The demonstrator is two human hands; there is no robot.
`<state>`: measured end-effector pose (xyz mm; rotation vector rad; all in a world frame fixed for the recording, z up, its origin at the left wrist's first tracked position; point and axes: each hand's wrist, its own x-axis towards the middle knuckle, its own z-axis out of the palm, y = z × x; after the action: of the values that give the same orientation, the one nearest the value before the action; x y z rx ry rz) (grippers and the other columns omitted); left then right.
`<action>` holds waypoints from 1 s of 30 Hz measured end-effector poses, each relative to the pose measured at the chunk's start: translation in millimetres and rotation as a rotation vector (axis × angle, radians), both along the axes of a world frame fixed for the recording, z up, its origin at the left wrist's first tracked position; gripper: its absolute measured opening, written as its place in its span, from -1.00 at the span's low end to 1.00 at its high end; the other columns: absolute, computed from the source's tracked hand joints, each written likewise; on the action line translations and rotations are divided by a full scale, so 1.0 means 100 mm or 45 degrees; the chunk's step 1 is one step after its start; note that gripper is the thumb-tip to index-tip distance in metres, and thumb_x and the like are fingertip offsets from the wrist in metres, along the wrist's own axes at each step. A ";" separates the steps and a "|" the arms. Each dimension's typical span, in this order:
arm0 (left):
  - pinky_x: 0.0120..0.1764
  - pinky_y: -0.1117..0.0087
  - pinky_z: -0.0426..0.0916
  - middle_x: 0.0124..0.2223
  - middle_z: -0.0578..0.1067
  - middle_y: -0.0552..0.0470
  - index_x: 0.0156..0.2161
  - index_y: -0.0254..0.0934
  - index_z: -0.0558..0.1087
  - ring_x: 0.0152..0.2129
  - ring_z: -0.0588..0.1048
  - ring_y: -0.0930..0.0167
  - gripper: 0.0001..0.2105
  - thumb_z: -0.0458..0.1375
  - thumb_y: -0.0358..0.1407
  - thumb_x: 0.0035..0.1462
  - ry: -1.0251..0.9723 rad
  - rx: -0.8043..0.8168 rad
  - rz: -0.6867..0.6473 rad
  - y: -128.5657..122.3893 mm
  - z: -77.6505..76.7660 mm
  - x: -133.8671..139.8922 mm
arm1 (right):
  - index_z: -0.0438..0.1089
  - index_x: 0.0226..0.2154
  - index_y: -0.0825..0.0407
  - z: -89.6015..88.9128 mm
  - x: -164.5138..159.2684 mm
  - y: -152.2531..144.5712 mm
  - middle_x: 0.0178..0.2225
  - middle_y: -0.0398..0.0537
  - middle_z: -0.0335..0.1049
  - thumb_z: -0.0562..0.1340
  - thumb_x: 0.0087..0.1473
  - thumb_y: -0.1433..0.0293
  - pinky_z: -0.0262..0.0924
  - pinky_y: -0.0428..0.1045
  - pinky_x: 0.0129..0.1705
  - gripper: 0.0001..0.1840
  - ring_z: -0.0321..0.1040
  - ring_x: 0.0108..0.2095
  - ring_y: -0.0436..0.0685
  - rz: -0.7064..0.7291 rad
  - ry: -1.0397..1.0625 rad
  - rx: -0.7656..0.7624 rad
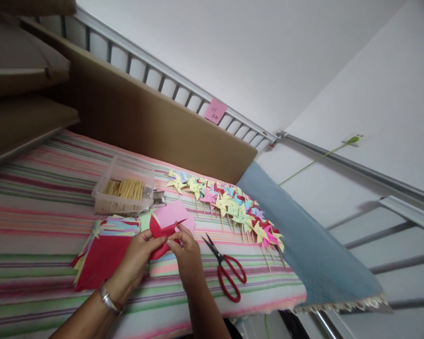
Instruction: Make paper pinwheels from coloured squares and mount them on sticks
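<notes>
Between my two hands is a piece of red paper (158, 229), cut and partly folded in toward its centre. My left hand (141, 252), with a silver bracelet on the wrist, pinches it from the left. Fingers of my right hand (188, 249) close on its right side near the middle. Below and left lies a stack of cut paper squares (104, 254), red on top. Pink paper (176, 214) lies just behind my hands. Red-handled scissors (221, 259) rest to the right, blades apart slightly.
Many finished paper pinwheels (226, 202) on sticks lie in rows at the back right. A clear plastic box (123, 188) holds thin wooden sticks. A cardboard panel (144, 113) stands along the rear railing, and cardboard boxes (24, 80) are at left.
</notes>
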<state>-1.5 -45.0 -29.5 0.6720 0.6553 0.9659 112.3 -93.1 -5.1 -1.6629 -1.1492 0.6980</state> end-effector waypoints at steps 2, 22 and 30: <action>-0.37 0.46 0.32 -0.47 0.58 -0.02 -0.37 -0.36 0.55 -0.51 0.48 0.40 -0.77 0.33 -0.32 -0.24 -0.008 0.000 -0.002 -0.01 0.02 -0.01 | 0.45 -0.50 0.03 0.02 -0.02 -0.01 0.10 0.08 0.23 0.23 -0.15 0.45 -0.09 0.09 0.14 -0.92 0.07 0.16 0.21 -0.011 -0.027 0.014; -0.49 0.51 0.23 -0.56 0.54 0.05 -0.51 -0.35 0.52 -0.62 0.41 0.48 -0.85 0.32 -0.33 -0.28 0.087 -0.016 -0.054 -0.03 0.02 -0.04 | 0.35 -0.57 0.06 -0.08 0.02 0.02 -0.65 -0.26 0.18 0.24 -0.19 0.42 0.03 -0.11 -0.47 -0.95 0.06 -0.58 -0.04 0.063 0.349 0.042; -0.47 0.50 0.26 -0.55 0.54 0.03 -0.50 -0.35 0.52 -0.61 0.44 0.45 -0.84 0.33 -0.32 -0.29 0.075 -0.060 -0.082 -0.05 0.07 -0.06 | 0.34 -0.61 0.06 -0.07 -0.01 0.03 -0.68 -0.28 0.15 0.26 -0.23 0.40 -0.08 -0.12 -0.54 -0.92 -0.01 -0.61 -0.06 0.005 0.370 0.029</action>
<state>-7.2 -50.4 -22.9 0.6780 0.7023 0.8714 111.6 -90.2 -12.0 -1.4835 -0.9490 0.8928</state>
